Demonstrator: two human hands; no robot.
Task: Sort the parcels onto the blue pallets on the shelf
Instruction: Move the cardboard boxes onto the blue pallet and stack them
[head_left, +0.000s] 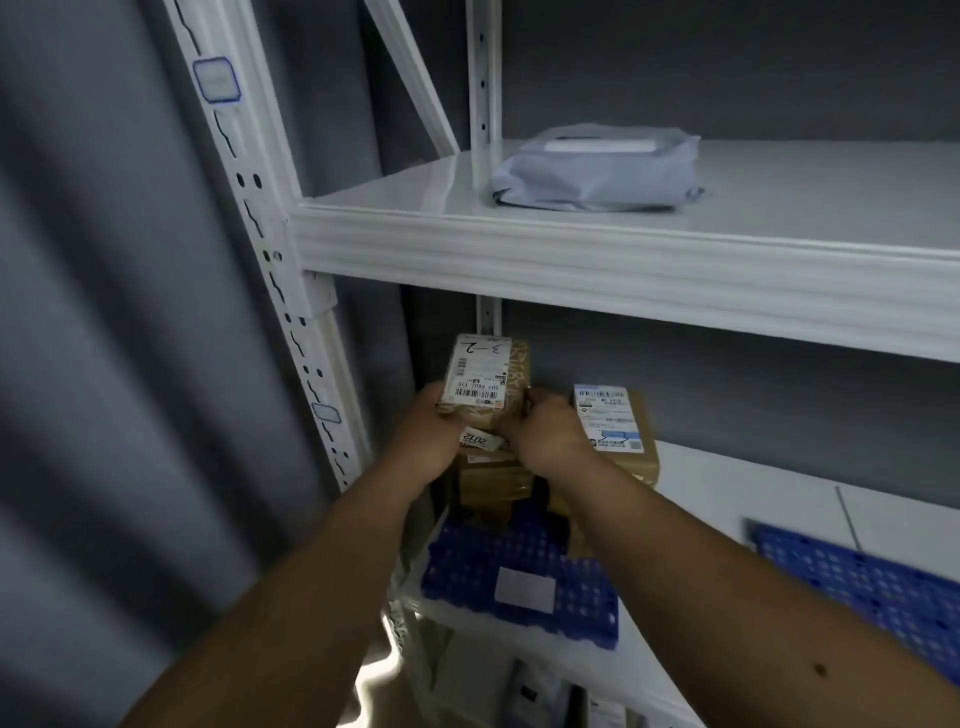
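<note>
Both hands, left hand (434, 434) and right hand (545, 434), clasp the near end of the labelled cardboard parcel (485, 376), its long axis pointing away over the stacked parcels (493, 483) at the back of the blue pallet (519, 561).

Box (485, 376): brown, labelled, tilted – atop stacked cartons.
Pallet (519, 571): blue grid, left on the shelf; another (872, 577) far right.

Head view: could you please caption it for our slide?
Both hands, left and right, hold a labelled cardboard parcel above stacked boxes on a blue pallet.
</note>
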